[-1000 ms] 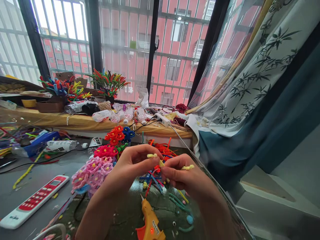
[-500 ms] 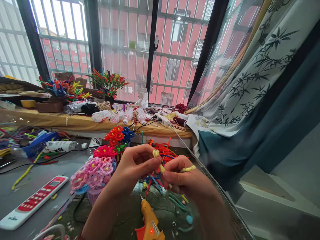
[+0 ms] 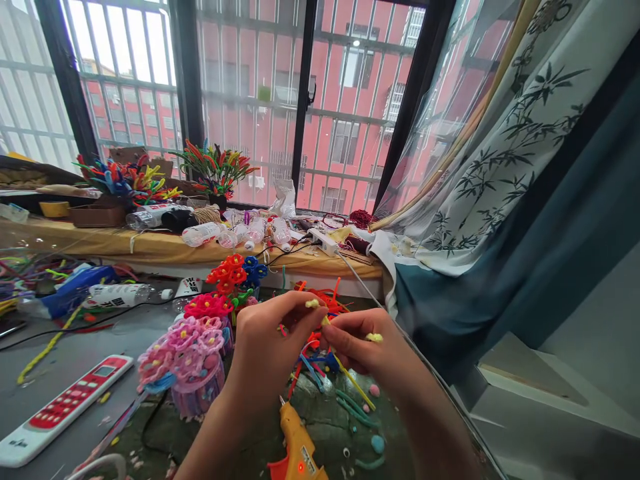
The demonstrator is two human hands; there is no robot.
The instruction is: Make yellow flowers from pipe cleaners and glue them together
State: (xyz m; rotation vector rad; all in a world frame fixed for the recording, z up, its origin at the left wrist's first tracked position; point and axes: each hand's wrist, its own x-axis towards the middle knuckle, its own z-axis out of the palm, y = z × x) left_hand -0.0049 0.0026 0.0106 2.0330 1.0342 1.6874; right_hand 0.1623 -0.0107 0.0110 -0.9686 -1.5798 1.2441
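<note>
My left hand [image 3: 280,337] pinches one end of a pale yellow pipe cleaner [image 3: 313,304] between thumb and forefinger. Close beside it, my right hand [image 3: 363,343] grips the same pipe cleaner, and a curled yellow end sticks out above its fingers. The fingertips almost meet, and the middle of the pipe cleaner is mostly hidden by them. Below the hands lies an orange glue gun [image 3: 299,443] with a lit red light. To the left stand pink pipe-cleaner flowers [image 3: 193,350] in a purple pot.
A white and red remote control [image 3: 67,410] lies at the left. Green pipe cleaner pieces [image 3: 356,408] and a blue pompom [image 3: 378,444] lie at the right. Red and blue flowers [image 3: 230,272] stand behind my left hand. Plastic bottles [image 3: 205,233] and a power strip [image 3: 324,241] rest on the ledge.
My right hand has turned slightly, and the yellow end above it looks shorter and more curled. The left hand still pinches its end, with its wrist raised a little.
</note>
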